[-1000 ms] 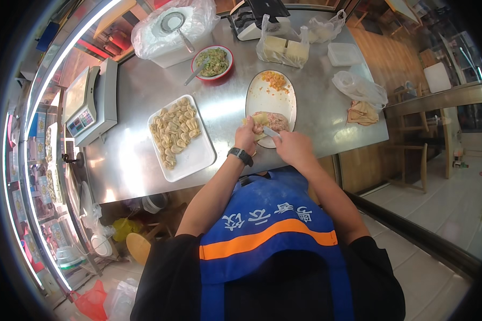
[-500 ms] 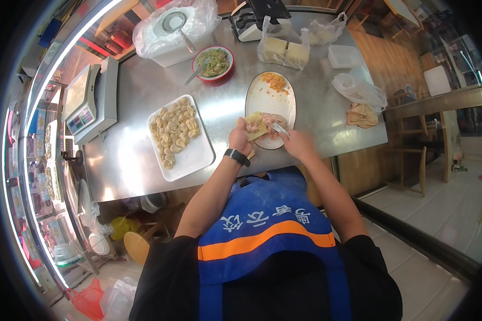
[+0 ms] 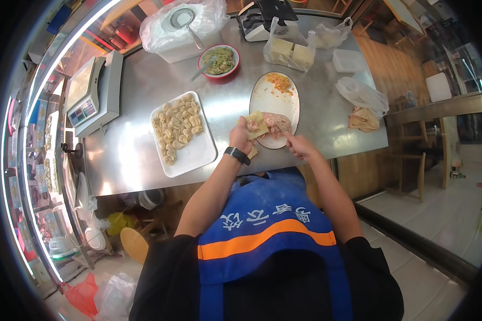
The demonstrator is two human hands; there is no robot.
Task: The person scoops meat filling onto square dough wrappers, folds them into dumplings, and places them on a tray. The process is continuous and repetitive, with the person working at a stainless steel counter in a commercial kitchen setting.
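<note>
My left hand point(image 3: 241, 136) is closed on a pale yellow dough wrapper point(image 3: 261, 130) with a dab of pink filling on it, held over the left edge of an oval white plate point(image 3: 268, 97). Beside the wrapper, a mound of pink minced meat point(image 3: 278, 123) lies on the near half of the plate, and chopped orange bits point(image 3: 278, 82) lie at its far end. My right hand point(image 3: 301, 147) is closed at the plate's near right edge around the handle of a metal fork, whose head is hidden against the meat. To the left, a white tray point(image 3: 191, 158) carries many folded dumplings point(image 3: 178, 124).
A red-rimmed bowl of green filling point(image 3: 219, 61) with a spoon stands farther back. Behind it is a plastic-covered white tub point(image 3: 177, 51) with a strainer. A scale point(image 3: 93, 101) sits at the left, a bag of wrappers point(image 3: 290, 53) at the back, and a cloth point(image 3: 364, 119) at the right.
The fork, whose metal head showed over the meat before, has gone down into or behind it. My right hand has shifted slightly right and nearer. My left hand still holds the wrapper.
</note>
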